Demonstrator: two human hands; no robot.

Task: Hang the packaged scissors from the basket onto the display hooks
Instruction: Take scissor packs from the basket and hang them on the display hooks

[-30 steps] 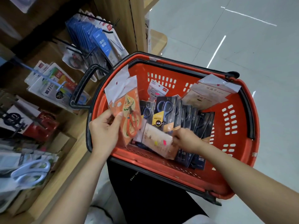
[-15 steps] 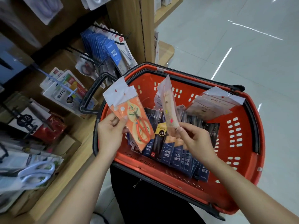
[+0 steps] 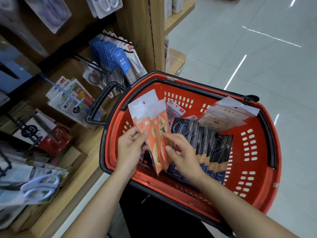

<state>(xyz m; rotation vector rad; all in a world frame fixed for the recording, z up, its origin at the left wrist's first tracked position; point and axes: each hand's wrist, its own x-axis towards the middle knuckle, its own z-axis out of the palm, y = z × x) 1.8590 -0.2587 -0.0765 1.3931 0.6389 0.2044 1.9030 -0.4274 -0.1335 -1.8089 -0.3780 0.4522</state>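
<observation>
A: Where do the orange scissor packs stand right now?

B: Above the red basket, not on any hook. The left hand grips their left edge with the thumb on the front. The right hand pinches the right edge between thumb and forefinger. So both hands are close together, clamped on one small bundle, its white header cards pointing up and away.

A: And the rest of the stock?

B: A row of dark scissor packs stands on edge in the basket, just beside the right hand. Some pale flat packs lean against the far wall. All of that sits in the basket.

A: So how far along is it?

B: Early, I'd judge. The display hooks on the shelving to the left carry blue packs and others, but I cannot tell whether any came from this basket. This bundle needs to go left onto a hook — and nearly the whole basket is left to hang.
</observation>
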